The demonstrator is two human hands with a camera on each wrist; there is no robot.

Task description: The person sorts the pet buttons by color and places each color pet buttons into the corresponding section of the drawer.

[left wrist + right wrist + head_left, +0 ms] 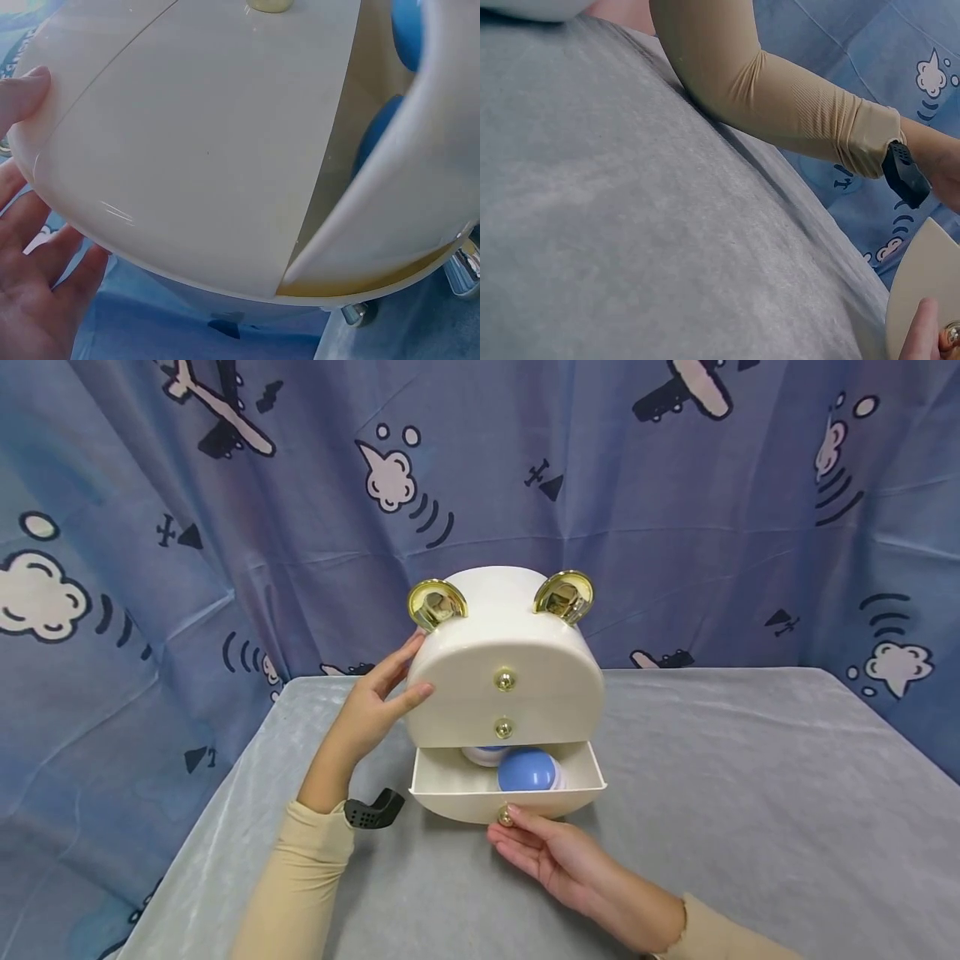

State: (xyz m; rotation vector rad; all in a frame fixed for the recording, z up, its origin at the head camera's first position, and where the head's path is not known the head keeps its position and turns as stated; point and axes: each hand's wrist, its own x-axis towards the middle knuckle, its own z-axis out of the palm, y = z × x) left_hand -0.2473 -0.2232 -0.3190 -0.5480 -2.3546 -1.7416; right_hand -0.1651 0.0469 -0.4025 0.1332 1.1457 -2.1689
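A white rounded drawer box (465, 693) with two gold ears stands on the table, its bottom drawer (452, 778) pulled out. In that drawer lie a blue-topped round item (527, 770) and a second white-and-blue one (485, 755), partly hidden under the box. My left hand (367, 706) rests against the box's left side, thumb on the front face and fingers spread along the side, fairly straight in the left wrist view. With thumb and fingers, my right hand (558, 864) pinches the gold knob (506, 816) of the bottom drawer.
Two more gold knobs sit on the box front, the upper knob (505, 679) above the middle knob (503, 728). A grey cloth covers the table (750, 793). Behind it hangs a blue curtain (480, 460) with planes and clouds. A black strap piece (375, 810) is at the left wrist.
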